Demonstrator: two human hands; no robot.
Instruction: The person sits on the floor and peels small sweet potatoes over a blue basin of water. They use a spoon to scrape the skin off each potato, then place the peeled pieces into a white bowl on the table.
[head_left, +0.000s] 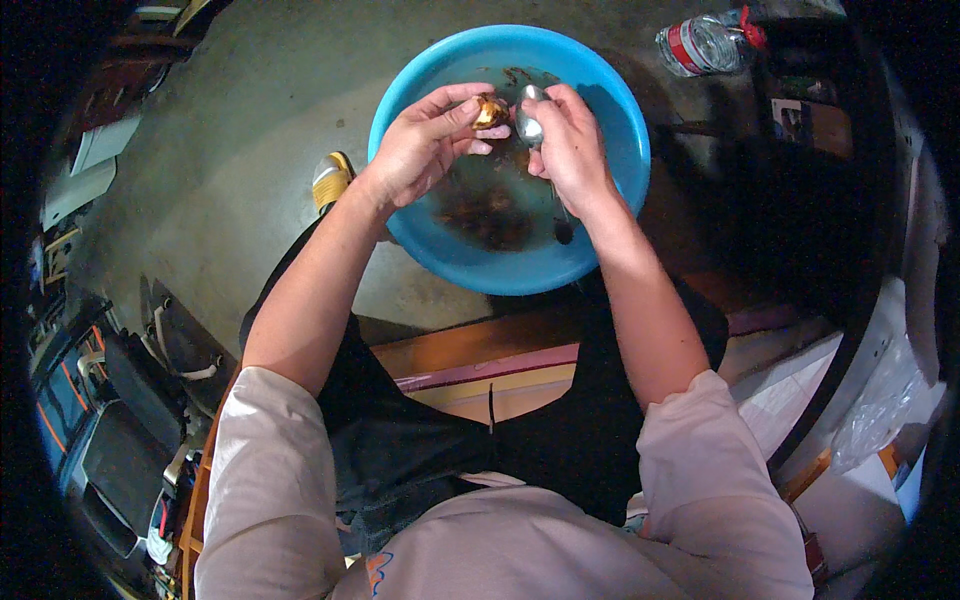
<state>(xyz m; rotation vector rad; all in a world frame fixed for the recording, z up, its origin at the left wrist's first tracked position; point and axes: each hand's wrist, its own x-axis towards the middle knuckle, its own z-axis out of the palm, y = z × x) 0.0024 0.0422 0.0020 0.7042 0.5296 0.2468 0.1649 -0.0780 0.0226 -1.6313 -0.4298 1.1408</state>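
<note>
Between the thumb and fingers of my left hand (439, 139) is a small brown, partly pale piece, perhaps a root vegetable (490, 112). Its exact kind is not settled by the picture. My right hand (568, 142) grips a metal spoon (530, 116) near its bowl, with the bowl's rounded back upward. The spoon is just right of the brown piece, a small gap apart. Both hands are above a round blue plastic basin (510, 279). Murky water (480, 184) lies in it, with dark brown scraps (491, 221) at the bottom.
A large clear plastic bottle (701, 45) with a red label lies on the concrete floor (247, 135) at upper right. My yellow shoe (332, 180) is left of the basin. A black chair (131, 457) stands at lower left. Clear plastic wrap (881, 405) hangs at right.
</note>
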